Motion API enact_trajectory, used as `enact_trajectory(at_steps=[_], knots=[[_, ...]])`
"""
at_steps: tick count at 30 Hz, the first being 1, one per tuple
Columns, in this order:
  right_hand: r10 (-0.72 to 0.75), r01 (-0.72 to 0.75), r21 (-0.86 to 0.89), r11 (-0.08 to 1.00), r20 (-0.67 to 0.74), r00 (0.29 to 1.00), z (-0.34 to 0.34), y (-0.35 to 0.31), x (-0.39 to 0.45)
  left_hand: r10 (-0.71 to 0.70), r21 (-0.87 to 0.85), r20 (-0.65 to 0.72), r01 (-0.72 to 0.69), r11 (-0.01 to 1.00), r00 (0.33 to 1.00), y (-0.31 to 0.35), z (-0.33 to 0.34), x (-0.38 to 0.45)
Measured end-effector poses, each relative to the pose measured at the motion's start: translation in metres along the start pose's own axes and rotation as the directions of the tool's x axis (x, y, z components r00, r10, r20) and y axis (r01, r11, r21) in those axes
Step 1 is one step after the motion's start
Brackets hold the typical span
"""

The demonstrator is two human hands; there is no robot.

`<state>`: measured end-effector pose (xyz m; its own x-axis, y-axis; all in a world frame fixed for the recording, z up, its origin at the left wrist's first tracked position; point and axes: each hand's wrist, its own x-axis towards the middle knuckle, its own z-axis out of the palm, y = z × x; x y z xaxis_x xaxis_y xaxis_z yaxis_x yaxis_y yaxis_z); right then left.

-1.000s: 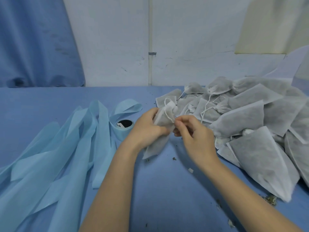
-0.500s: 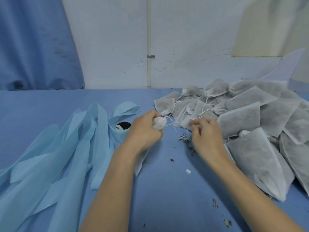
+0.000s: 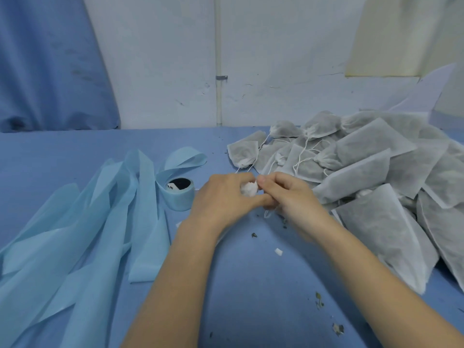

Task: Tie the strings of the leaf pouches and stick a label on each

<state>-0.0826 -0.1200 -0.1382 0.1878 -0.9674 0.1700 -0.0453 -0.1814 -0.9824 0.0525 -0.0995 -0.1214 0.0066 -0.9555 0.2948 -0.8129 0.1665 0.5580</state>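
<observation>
In the middle of the frame, the person's two bare hands meet over a blue cloth-covered table (image 3: 75,151). The left hand (image 3: 221,197) has its fingers curled round a white non-woven leaf pouch (image 3: 249,189), of which only the bunched, gathered neck shows between the thumb and forefinger; the rest of the pouch is hidden under the hand. The right hand (image 3: 288,194) presses in against the left from the right, fingers curled and thumb tip touching the gathered neck; it seems to be pinching the pouch's thin white string (image 3: 268,214), a short loop of which hangs below the two hands, though the grip itself is partly hidden.

To the right and upper right of the hands lies a large heap of grey-white filled leaf pouches (image 3: 364,172), overlapping one another, several with loose white drawstrings trailing toward the centre of the frame. The nearest of them sits just beside the right wrist.

Left of the hands, just beside the left hand, stands a roll of pale blue tape (image 3: 178,194) with a dark hollow core, one loose end curling up behind it. Long strips of pale blue non-woven fabric (image 3: 88,234) fan out across the lower left of the frame.

Small dark leaf crumbs (image 3: 319,298) and a tiny white scrap (image 3: 278,251) are scattered on the table below the hands. A white wall (image 3: 276,59) fills the upper centre, with a blue curtain (image 3: 45,66) at upper left.
</observation>
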Motion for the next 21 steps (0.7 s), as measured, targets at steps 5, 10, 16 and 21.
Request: enact_trajectory(at_steps=[5,10,16,21], knots=[[0.019,-0.016,0.063,0.998,-0.046,0.999,-0.004,-0.005,0.000,0.032,0.002,-0.007,-0.032,0.999,0.999,-0.002,0.006,0.001],[0.060,-0.058,0.029,0.998,-0.091,0.994,-0.007,-0.007,0.000,0.147,-0.108,-0.046,-0.152,0.983,0.988,-0.001,0.006,0.004],[0.287,-0.243,0.435,0.867,-0.038,0.957,-0.013,-0.012,0.004,0.049,-0.478,-0.092,-0.087,0.874,0.995,0.006,0.010,0.001],[0.283,-0.218,0.786,0.579,0.056,0.957,-0.007,-0.010,0.002,0.008,-0.616,-0.093,-0.064,0.785,0.996,0.011,0.013,0.000]])
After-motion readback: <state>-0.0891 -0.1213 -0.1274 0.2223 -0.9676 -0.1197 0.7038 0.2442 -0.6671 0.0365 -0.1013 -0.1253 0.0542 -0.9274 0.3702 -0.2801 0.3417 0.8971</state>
